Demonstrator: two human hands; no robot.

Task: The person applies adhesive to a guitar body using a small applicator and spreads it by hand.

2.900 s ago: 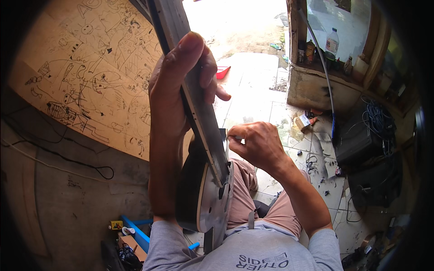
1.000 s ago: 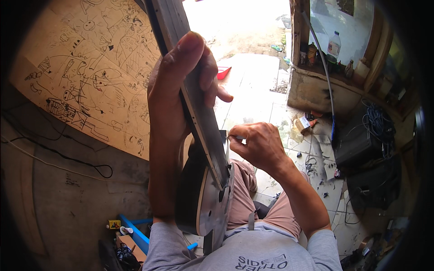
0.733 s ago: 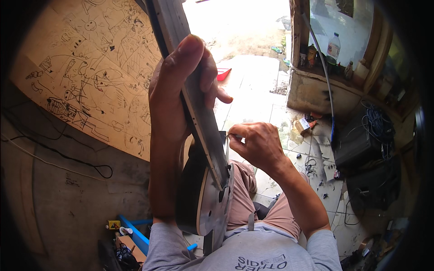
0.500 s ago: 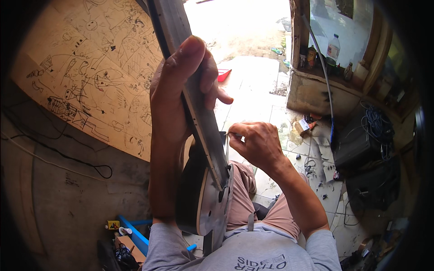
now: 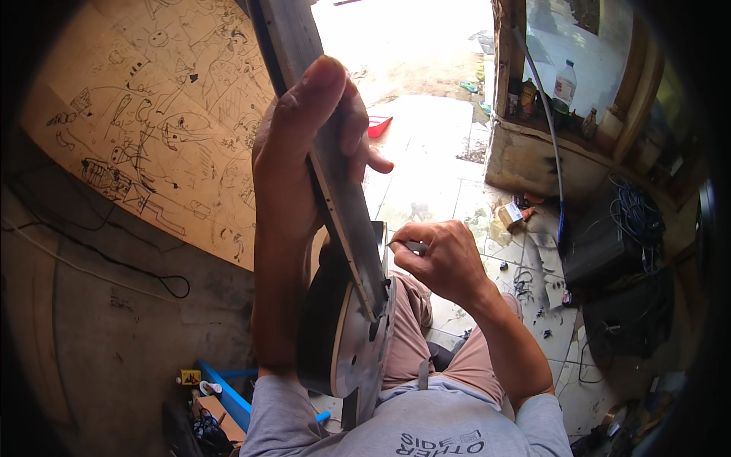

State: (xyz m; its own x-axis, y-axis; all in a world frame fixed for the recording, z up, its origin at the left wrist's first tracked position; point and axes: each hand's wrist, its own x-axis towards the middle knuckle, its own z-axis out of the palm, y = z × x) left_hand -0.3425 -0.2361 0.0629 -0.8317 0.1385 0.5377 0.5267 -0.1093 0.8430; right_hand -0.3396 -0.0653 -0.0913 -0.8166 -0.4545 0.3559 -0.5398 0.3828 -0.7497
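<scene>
My left hand (image 5: 293,145) is wrapped round the dark neck (image 5: 343,221) of an unfinished electric guitar, which stands tilted upright over my lap. Its grey-and-black body (image 5: 355,358) has cut-outs and a pale edge band and rests against my shirt and left thigh. My right hand (image 5: 442,263) is closed in a pinch on a small thin grey piece (image 5: 413,246), just right of a pale-edged upper part of the body. Whether the piece touches the guitar I cannot tell.
A board (image 5: 145,129) covered in line drawings leans at the left. Blue frames (image 5: 228,392) and cables lie low left. A bright doorway is ahead, with a red object (image 5: 378,124). At right are a bottle (image 5: 564,85) on a sill, a black box (image 5: 598,251), cables and scraps on tiles.
My right hand has moved down and slightly right, a little away from the guitar's edge. My left hand keeps its grip on the neck.
</scene>
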